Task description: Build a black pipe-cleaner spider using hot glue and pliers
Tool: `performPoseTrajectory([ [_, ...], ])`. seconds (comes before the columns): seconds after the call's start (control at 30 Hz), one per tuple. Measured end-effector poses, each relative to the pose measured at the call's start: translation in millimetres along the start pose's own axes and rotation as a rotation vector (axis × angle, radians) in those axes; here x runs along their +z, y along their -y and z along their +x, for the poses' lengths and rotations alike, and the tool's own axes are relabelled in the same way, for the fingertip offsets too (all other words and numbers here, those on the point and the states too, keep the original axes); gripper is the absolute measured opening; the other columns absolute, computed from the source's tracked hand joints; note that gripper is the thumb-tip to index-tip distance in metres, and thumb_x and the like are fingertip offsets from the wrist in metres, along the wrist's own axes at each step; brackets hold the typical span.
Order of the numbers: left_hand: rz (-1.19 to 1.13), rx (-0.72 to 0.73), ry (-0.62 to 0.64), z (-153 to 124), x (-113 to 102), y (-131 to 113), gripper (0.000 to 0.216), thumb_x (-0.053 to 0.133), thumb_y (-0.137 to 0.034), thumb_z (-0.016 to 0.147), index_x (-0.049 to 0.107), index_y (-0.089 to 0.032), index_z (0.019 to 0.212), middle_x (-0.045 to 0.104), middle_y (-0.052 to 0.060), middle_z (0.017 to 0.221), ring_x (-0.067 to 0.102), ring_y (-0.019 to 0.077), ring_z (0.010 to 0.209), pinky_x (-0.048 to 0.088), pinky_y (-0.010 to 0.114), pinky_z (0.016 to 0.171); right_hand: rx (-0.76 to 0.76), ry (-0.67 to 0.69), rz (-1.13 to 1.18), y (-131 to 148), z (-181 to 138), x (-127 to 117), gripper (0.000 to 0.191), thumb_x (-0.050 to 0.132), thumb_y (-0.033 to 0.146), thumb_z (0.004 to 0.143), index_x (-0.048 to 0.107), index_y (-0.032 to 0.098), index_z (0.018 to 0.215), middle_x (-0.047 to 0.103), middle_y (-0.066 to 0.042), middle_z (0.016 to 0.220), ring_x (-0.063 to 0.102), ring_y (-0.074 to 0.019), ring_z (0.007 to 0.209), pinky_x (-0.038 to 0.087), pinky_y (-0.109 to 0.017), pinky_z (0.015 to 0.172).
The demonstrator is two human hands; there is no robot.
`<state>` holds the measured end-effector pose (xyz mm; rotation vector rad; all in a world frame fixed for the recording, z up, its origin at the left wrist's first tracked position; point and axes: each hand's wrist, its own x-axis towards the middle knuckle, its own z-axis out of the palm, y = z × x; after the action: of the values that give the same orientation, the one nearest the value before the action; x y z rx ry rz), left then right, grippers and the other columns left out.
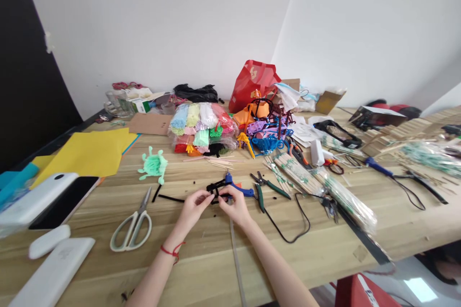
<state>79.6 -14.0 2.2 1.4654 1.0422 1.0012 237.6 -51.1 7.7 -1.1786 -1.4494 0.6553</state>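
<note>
My left hand (pixel 194 206) and my right hand (pixel 236 204) meet at the middle of the table. Both are closed, fingertips pinching a small frame bent from black pipe cleaner (pixel 215 185). Fingers hide part of it. Just behind my right hand lies a blue glue gun (pixel 246 192). A loose black pipe cleaner strip (pixel 171 198) lies left of my left hand, with scissors (pixel 134 228) with white handles nearer to me. Green-handled pliers (pixel 276 188) rest to the right. Farther left stands a mint-green pipe cleaner shape (pixel 153 166) with knobbed ends.
Bagged colourful pipe cleaners (pixel 201 127), bent coloured pieces (pixel 264 129) and a red bag (pixel 252 81) fill the back. Packed wooden sticks (pixel 345 199) and a black cable (pixel 288 237) lie right. A phone (pixel 65 201), white cases and yellow sheets (pixel 90 153) occupy the left.
</note>
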Motion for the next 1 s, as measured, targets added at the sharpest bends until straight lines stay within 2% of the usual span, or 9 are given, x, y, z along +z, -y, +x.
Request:
performPoseTrajectory([
  [0.33, 0.029, -0.007, -0.008, -2, -2, -7, 0.024, 0.064, -0.040, 0.071, 0.066, -0.016, 0.076, 0.065, 0.004, 0.075, 0.058, 0.0174, 0.070, 0.045, 0.027, 0.067, 0.053, 0.025, 0.007, -1, 1, 0, 0.010, 0.060, 0.023, 0.073, 0.065, 0.017, 0.079, 0.064, -0.003, 0.075, 0.057, -0.0142, 0.065, 0.047, -0.025, 0.059],
  [0.47, 0.043, 0.065, 0.031, -3, -3, -11, 0.020, 0.062, -0.037, 0.075, 0.064, -0.017, 0.077, 0.063, 0.002, 0.077, 0.058, 0.0160, 0.071, 0.045, 0.025, 0.067, 0.137, 0.059, 0.054, 5, 3, -4, 0.013, 0.063, 0.029, 0.073, 0.065, 0.017, 0.079, 0.066, -0.005, 0.078, 0.060, -0.0168, 0.072, 0.048, -0.027, 0.064],
  [0.63, 0.105, 0.167, 0.076, -5, -3, -14, 0.016, 0.058, -0.034, 0.079, 0.061, -0.018, 0.078, 0.060, 0.001, 0.078, 0.056, 0.0145, 0.071, 0.044, 0.024, 0.066, 0.221, 0.132, 0.122, 1, 5, -9, 0.022, 0.067, 0.038, 0.072, 0.063, 0.017, 0.077, 0.065, -0.003, 0.076, 0.060, -0.0169, 0.072, 0.047, -0.028, 0.066],
  [0.83, 0.184, 0.235, 0.070, -5, -3, -15, 0.015, 0.056, -0.032, 0.082, 0.060, -0.018, 0.077, 0.059, 0.002, 0.079, 0.056, 0.0144, 0.071, 0.044, 0.024, 0.064, 0.209, 0.229, 0.151, -8, 6, -11, 0.023, 0.064, 0.040, 0.076, 0.061, 0.017, 0.079, 0.063, -0.002, 0.078, 0.058, -0.0154, 0.073, 0.045, -0.028, 0.070],
  [1.0, 0.200, 0.263, 0.036, -4, -1, -11, 0.015, 0.056, -0.032, 0.082, 0.060, -0.018, 0.076, 0.059, 0.002, 0.079, 0.055, 0.0138, 0.069, 0.043, 0.024, 0.062, 0.169, 0.220, 0.091, -11, 6, -10, 0.022, 0.060, 0.040, 0.079, 0.060, 0.017, 0.079, 0.061, -0.002, 0.076, 0.057, -0.0154, 0.072, 0.045, -0.027, 0.068],
])
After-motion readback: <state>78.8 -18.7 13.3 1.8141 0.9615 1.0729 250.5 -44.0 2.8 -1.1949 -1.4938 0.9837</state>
